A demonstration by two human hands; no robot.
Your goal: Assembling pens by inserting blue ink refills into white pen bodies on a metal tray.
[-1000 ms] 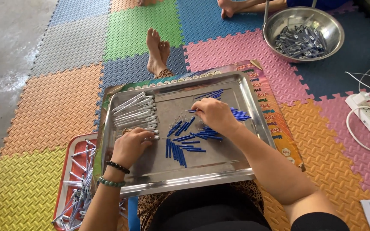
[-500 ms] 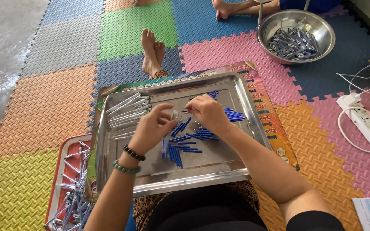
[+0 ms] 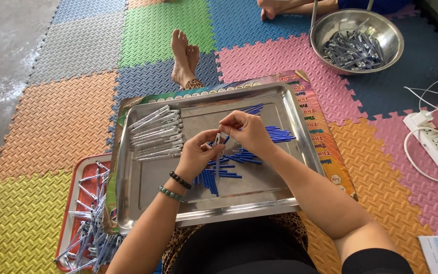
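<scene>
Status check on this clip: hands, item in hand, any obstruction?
Left hand and right hand together pinch one slim clear pen barrel. Held above steel tray, loose blue refills beneath. Nothing blocking.

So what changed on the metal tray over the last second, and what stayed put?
The left hand left the row of clear pen barrels and came up to meet the right hand over the middle of the metal tray. Both now pinch one small clear barrel between them. The right hand lifted slightly off the blue refills. The barrel row, refill pile and steel bowl stayed as they were.
</scene>
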